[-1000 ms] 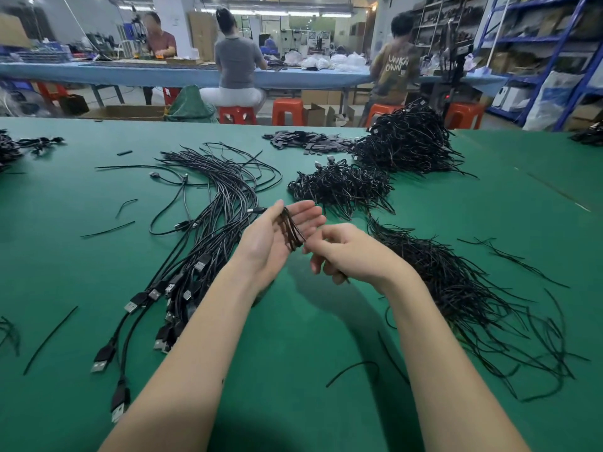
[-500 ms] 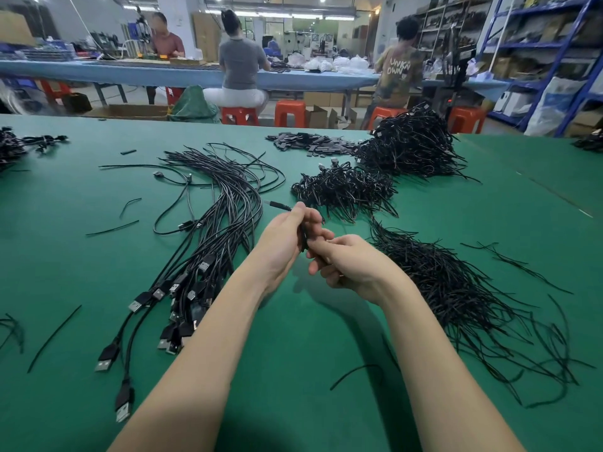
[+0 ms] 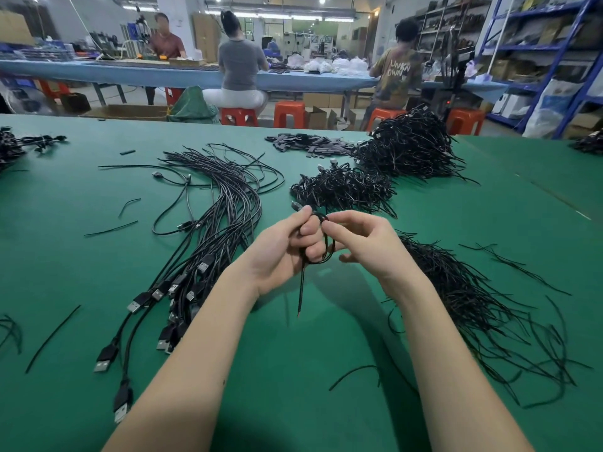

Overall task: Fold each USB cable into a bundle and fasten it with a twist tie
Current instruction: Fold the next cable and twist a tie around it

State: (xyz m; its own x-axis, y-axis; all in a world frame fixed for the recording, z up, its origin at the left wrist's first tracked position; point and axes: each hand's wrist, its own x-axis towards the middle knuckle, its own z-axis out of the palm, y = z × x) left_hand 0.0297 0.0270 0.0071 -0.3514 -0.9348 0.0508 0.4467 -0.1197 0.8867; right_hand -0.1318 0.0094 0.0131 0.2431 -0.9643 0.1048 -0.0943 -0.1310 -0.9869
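Observation:
Above the green table (image 3: 293, 370), my left hand (image 3: 280, 252) grips a folded black USB cable bundle (image 3: 326, 252). A black twist tie (image 3: 301, 288) hangs down from that fist, its end free above the table. My right hand (image 3: 362, 243) pinches the top of the bundle's loop with thumb and forefinger. A fan of loose USB cables (image 3: 212, 243) lies to the left, plugs toward me. A heap of black twist ties (image 3: 473, 301) lies to the right. Tied bundles are piled behind my hands (image 3: 342, 187) and further back (image 3: 408, 148).
Stray twist ties (image 3: 111, 228) lie scattered on the left of the table and one (image 3: 352, 373) near my right forearm. Small flat black pieces (image 3: 310, 145) sit at the back. More cables (image 3: 19, 146) lie far left. People sit at a blue bench (image 3: 130, 73) beyond.
My left hand has closed from an open palm into a fist around the bundle. Both hands rose slightly, and the twist tie now hangs below the left fist.

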